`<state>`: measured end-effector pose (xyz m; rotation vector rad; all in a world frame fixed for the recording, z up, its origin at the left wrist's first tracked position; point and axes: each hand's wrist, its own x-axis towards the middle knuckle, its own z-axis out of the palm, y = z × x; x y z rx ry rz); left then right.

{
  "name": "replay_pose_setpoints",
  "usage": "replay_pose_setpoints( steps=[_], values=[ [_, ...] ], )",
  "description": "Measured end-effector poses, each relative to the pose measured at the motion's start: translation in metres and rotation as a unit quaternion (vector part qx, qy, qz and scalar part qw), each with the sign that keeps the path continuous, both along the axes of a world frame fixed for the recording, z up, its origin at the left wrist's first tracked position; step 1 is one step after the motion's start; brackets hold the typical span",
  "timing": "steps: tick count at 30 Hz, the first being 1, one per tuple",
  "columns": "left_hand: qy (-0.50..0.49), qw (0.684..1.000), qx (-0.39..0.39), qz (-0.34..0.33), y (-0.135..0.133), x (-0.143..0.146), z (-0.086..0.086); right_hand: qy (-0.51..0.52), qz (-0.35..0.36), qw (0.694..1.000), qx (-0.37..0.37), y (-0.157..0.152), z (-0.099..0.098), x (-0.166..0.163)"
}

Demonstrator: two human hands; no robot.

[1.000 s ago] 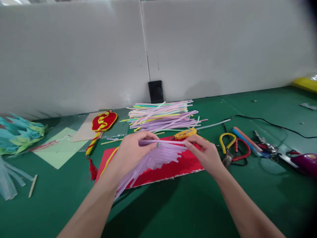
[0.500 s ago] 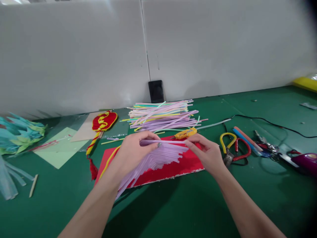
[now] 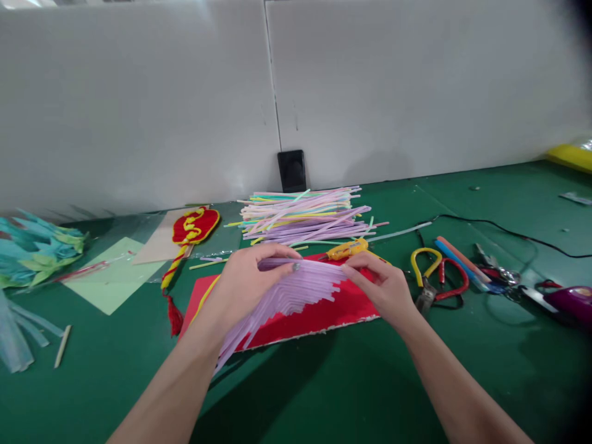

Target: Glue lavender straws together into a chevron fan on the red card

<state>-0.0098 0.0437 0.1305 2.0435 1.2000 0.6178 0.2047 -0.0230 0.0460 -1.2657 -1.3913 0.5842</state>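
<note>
Purple straws [image 3: 287,293] fan out, pinched between left hand [image 3: 245,283] and right hand [image 3: 383,287] fingertips.

Left hand [image 3: 245,287] hid the gathered ends of the lilac straws [image 3: 300,290]. Teal paper pile [image 3: 32,246] ran off the left edge; purple tool [image 3: 571,302] sat in dark blur.

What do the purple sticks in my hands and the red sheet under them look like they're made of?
The lilac straws fanned between the left hand and right hand look like thin plastic: smooth, slightly see-through, uniform tubes. The red sheet beneath looks like matte foam or thick card, with a pale, rough cut edge; which, I cannot tell.
</note>
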Motion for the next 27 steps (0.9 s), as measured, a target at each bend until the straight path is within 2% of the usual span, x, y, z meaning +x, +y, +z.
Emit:
replay_pose_setpoints(
  steps=[13, 23, 27],
  values=[
    [0.002, 1.0, 0.0, -0.001, 0.0001, 0.0, 0.0001, -0.001, 0.001, 1.0, -0.015, -0.0019, 0.0003, 0.0001],
    [-0.006, 1.0, -0.002, -0.006, 0.0016, -0.0002, -0.0017, -0.072, 0.014, 0.996, 0.044, -0.0026, 0.0028, -0.0058],
    [-0.002, 1.0, 0.0, -0.004, 0.0011, 0.0004, -0.0012, -0.067, 0.009, 0.997, 0.037, -0.0031, 0.0034, -0.006]
  ],
)
